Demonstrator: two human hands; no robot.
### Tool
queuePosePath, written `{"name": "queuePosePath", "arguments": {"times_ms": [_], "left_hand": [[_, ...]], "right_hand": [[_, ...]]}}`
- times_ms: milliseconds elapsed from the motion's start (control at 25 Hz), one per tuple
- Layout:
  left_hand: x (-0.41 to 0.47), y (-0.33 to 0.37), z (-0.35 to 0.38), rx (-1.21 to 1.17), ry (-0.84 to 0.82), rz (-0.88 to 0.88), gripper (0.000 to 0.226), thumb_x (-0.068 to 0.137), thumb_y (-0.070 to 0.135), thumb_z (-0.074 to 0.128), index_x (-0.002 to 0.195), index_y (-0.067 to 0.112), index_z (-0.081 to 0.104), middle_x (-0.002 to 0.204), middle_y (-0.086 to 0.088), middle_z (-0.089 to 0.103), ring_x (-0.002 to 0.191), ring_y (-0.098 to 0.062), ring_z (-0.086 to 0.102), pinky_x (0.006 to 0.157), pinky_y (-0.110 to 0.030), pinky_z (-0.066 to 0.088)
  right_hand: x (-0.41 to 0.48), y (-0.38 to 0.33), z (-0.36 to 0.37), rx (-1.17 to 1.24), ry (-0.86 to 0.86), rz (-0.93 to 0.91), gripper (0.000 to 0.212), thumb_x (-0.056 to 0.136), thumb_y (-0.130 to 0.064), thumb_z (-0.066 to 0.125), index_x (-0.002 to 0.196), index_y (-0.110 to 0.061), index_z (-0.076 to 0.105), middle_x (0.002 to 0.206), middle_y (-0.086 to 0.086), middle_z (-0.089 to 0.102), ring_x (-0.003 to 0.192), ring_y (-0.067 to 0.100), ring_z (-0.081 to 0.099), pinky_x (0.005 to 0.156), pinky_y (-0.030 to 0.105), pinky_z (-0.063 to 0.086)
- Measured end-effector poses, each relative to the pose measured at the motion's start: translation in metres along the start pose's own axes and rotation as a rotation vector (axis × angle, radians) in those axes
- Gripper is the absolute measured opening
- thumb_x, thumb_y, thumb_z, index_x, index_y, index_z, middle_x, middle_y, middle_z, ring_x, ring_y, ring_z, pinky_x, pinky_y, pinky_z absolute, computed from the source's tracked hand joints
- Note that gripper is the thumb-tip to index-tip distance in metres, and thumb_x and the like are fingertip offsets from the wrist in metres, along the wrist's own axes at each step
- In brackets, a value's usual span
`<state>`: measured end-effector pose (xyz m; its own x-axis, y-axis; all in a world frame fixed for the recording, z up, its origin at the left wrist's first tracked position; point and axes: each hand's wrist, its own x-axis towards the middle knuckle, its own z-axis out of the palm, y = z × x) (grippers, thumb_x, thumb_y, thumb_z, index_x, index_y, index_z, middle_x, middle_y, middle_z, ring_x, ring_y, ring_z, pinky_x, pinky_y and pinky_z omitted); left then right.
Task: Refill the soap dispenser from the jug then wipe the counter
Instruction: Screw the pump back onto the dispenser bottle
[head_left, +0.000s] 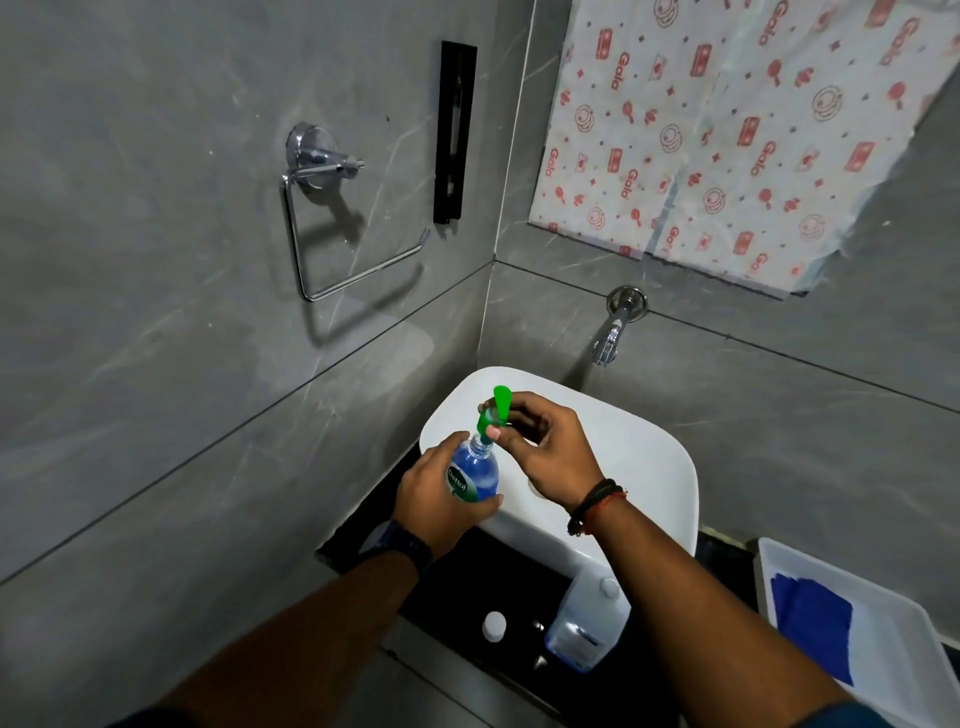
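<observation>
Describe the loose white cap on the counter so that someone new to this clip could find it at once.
Start at the white ceramic basin under the wall tap. On the black counter in front of it stands a clear plastic jug of pale blue liquid. The small round white cap lies just left of the jug, alone on the dark surface, screwed onto nothing.

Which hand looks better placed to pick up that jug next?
Probably right: the left hand grips the soap dispenser bottle, while the right hand holds only the green pump top, and the jug sits below it.
</observation>
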<state>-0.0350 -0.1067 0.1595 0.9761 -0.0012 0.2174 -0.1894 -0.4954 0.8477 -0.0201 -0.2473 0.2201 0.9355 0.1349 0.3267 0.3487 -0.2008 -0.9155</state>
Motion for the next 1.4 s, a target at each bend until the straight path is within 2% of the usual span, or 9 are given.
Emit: {"name": "queuePosePath", "arguments": {"times_ms": [400,560,720,800,880,1000,1080,1240,1400], "left_hand": [[0.001,0.005,-0.006,0.004,-0.007,0.047,0.077,0.054,0.032,0.087,0.122,0.016,0.054,0.115,-0.003,0.066,0.103,-0.020,0.061,0.092,-0.039,0.051],[0.004,0.008,-0.007,-0.018,-0.044,0.062,0.078,0.056,0.032,0.087,0.124,0.017,0.053,0.114,-0.002,0.065,0.102,-0.020,0.061,0.090,-0.039,0.052],[0.006,0.007,-0.003,0.030,-0.052,0.066,0.081,0.057,0.034,0.086,0.127,0.016,0.051,0.118,-0.003,0.064,0.106,-0.020,0.060,0.094,-0.037,0.050],[0.004,0.004,-0.001,0.078,-0.047,0.059,0.082,0.057,0.035,0.086,0.128,0.016,0.050,0.119,-0.002,0.064,0.108,-0.019,0.058,0.096,-0.032,0.048],[0.002,0.003,0.001,0.089,-0.040,0.081,0.079,0.057,0.035,0.085,0.126,0.017,0.051,0.117,-0.001,0.065,0.107,-0.019,0.059,0.094,-0.028,0.046],[0.003,0.005,0.002,0.076,-0.019,0.095,0.078,0.056,0.034,0.085,0.125,0.016,0.053,0.116,-0.001,0.066,0.106,-0.017,0.059,0.095,-0.029,0.048],[0.004,0.007,0.002,0.079,-0.011,0.105,0.075,0.056,0.032,0.084,0.123,0.016,0.054,0.114,0.001,0.067,0.104,-0.017,0.060,0.093,-0.031,0.049],[0.001,0.008,-0.001,0.062,0.016,0.160,0.066,0.054,0.024,0.084,0.114,0.015,0.060,0.102,0.000,0.070,0.094,-0.018,0.063,0.081,-0.025,0.051],[-0.003,0.011,-0.001,0.076,0.001,0.130,0.067,0.056,0.025,0.084,0.116,0.015,0.058,0.105,-0.002,0.069,0.096,-0.020,0.063,0.086,-0.032,0.052]], "right_hand": [[0.002,0.000,-0.001,0.080,-0.018,0.007,0.030,0.080,0.002,0.067,0.100,-0.021,0.066,0.104,0.005,0.071,0.101,0.021,0.066,0.093,0.039,0.050],[-0.003,0.002,-0.004,-0.016,-0.075,0.015,0.025,0.081,0.003,0.066,0.104,-0.008,0.065,0.105,0.008,0.070,0.102,0.018,0.065,0.093,0.036,0.050],[-0.006,0.003,-0.005,-0.143,-0.027,0.043,0.024,0.075,-0.006,0.075,0.097,-0.011,0.066,0.094,0.002,0.070,0.091,0.014,0.066,0.088,0.036,0.053],[-0.007,0.002,-0.003,-0.268,0.029,0.073,0.038,0.065,-0.020,0.085,0.096,-0.019,0.064,0.089,-0.005,0.068,0.084,0.007,0.063,0.080,0.026,0.053],[-0.008,0.003,-0.003,-0.279,0.000,0.098,0.054,0.062,-0.026,0.086,0.108,-0.028,0.057,0.101,-0.011,0.065,0.093,0.002,0.060,0.082,0.020,0.051],[-0.009,0.004,0.001,-0.210,0.023,0.108,0.056,0.070,-0.017,0.080,0.115,-0.030,0.050,0.098,-0.006,0.066,0.094,0.007,0.062,0.088,0.031,0.053],[-0.009,0.002,0.004,-0.290,0.093,0.118,0.062,0.066,-0.026,0.083,0.114,-0.034,0.044,0.088,-0.006,0.064,0.087,0.008,0.061,0.084,0.028,0.053],[-0.013,0.002,0.013,-0.203,0.059,0.119,0.073,0.071,-0.016,0.079,0.125,-0.033,0.033,0.102,0.003,0.065,0.098,0.013,0.061,0.090,0.031,0.052],[-0.011,-0.001,0.022,-0.255,0.235,0.157,0.075,0.063,-0.025,0.085,0.116,-0.031,0.033,0.080,-0.003,0.060,0.077,0.010,0.060,0.071,0.024,0.051]]}}
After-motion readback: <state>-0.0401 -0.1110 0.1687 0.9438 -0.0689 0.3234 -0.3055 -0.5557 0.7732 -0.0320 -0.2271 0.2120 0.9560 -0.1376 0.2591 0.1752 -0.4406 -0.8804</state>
